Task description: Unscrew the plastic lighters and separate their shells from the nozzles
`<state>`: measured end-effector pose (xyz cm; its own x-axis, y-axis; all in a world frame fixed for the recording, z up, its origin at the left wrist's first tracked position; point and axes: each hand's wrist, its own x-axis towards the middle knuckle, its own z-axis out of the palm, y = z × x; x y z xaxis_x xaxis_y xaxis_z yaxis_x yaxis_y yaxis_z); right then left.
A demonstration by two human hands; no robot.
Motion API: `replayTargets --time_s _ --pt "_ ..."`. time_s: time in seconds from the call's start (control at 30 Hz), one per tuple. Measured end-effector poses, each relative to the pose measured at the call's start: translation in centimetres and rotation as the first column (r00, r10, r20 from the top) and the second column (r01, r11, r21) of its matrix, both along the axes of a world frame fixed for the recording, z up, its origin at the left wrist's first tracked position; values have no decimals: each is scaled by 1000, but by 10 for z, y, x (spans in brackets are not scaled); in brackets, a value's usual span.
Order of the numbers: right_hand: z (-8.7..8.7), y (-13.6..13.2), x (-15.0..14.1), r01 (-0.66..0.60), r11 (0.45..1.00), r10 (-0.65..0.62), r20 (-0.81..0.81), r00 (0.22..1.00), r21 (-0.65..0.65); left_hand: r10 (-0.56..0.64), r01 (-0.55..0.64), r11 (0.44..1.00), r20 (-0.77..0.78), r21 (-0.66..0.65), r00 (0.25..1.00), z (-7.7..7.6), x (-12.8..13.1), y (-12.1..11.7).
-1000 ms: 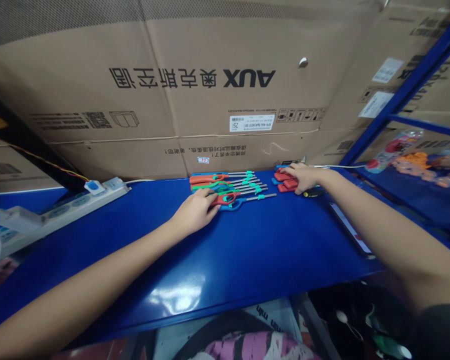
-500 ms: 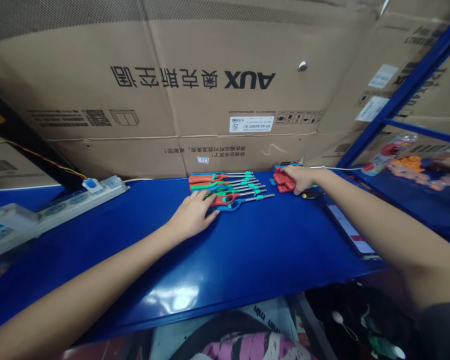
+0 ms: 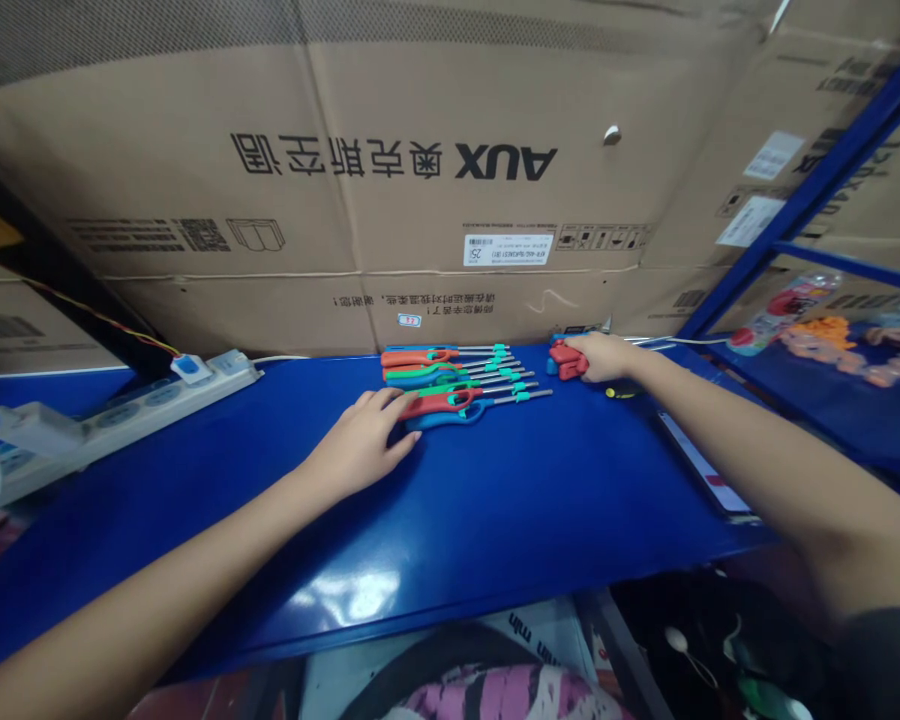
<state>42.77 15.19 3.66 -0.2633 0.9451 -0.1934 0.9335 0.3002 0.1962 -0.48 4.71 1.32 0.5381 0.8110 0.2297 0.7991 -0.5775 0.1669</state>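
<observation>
Our left hand [image 3: 356, 447] lay open and relaxed on the blue steel shelf [image 3: 495, 520], its fingertips just beside the row of long-nosed utility lighters [image 3: 450, 375]. Our right hand [image 3: 604, 358] curled over red plastic lighter handles [image 3: 568, 362], apparently gripping them. They looked light and stiff, best taken by the handle, not the thin metal nozzle [image 3: 532, 395]. An AUX carton [image 3: 390, 230] stood behind.

1. The left hand [image 3: 360, 437] lies open and palm down, its fingers loosely spread.
2. The right hand [image 3: 604, 357] reaches farther forward, palm down, with its fingers curled downward.
3. The bare left forearm [image 3: 157, 570] and right forearm [image 3: 757, 440] angle inward from the lower corners, a dark sleeve [image 3: 889, 665] showing on the right arm.
</observation>
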Motion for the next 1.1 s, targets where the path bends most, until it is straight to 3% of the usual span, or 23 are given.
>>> replayTargets --time_s 0.3,0.43,0.57,0.67,0.77,0.87,1.0,1.1 --pt "1 -19 -9 32 986 -38 34 999 161 22 -23 1000 91 14 996 -7 -10 -11" --pt "13 -32 -20 38 961 -40 3 999 273 16 -22 998 94 61 995 -7 -11 -10" --pt "36 -59 -58 26 919 -1 -63 998 393 -13 10 1000 197 13 980 -6 -11 -7" --pt "44 -92 -107 -99 917 160 -130 979 386 -47 58 998 318 -26 947 -9 -9 -3" --pt "34 -127 -158 -368 900 412 -185 892 232 -51 81 995 408 -58 911 -12 -8 0" --pt "14 -150 -197 -512 846 533 -210 820 148 -26 58 997 438 -59 899 -8 -7 -2" --pt "-4 -153 -226 -466 869 494 -238 836 165 -39 49 999 456 -11 889 11 -2 -19" --pt "-9 -145 -233 -404 898 439 -285 852 175 -113 172 979 417 -107 902 23 2 -36"
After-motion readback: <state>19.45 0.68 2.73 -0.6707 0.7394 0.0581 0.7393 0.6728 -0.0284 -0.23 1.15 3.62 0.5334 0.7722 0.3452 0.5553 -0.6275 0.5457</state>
